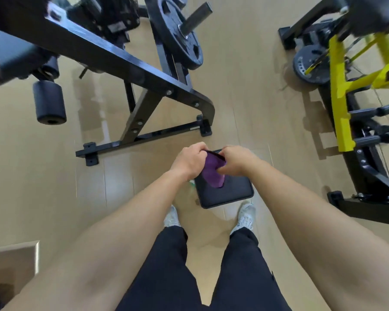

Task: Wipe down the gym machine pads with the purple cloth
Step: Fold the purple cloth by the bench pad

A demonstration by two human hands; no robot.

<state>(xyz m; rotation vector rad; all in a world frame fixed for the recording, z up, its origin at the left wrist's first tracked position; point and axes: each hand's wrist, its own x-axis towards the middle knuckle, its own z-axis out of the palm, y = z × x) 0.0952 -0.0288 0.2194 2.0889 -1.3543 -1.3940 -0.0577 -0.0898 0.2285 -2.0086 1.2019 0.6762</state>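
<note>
Just below the middle of the frame, the purple cloth (213, 173) is bunched into a thick roll between both hands. Its long axis runs from top to bottom of the picture, leaning a little to the right, and its loose end points down toward the lower edge. Behind it is a black pad (230, 195), squarish with rounded corners. The cloth's free end overlaps the pad's upper left part, but I cannot tell whether the two touch.

The left hand (189, 162) is seen knuckles up, with its fingers curled round the cloth's upper end. The right hand (237, 160) faces it from the other side, its fingers also curled and pinching the cloth at the middle. The two hands almost meet above the pad's far edge. Both forearms are bare and reach up from the lower corners of the frame.

At the lower left edge is a tan box-like shape (14, 263); what it holds is out of sight.

Two pale shoes (245, 217) stand on the wooden floor (245, 97) just below the pad. A black machine frame (126, 61) with a weight plate (180, 37) and a foam roller (50, 102) fills the upper left. A yellow and black machine (341, 104) stands at the right.
</note>
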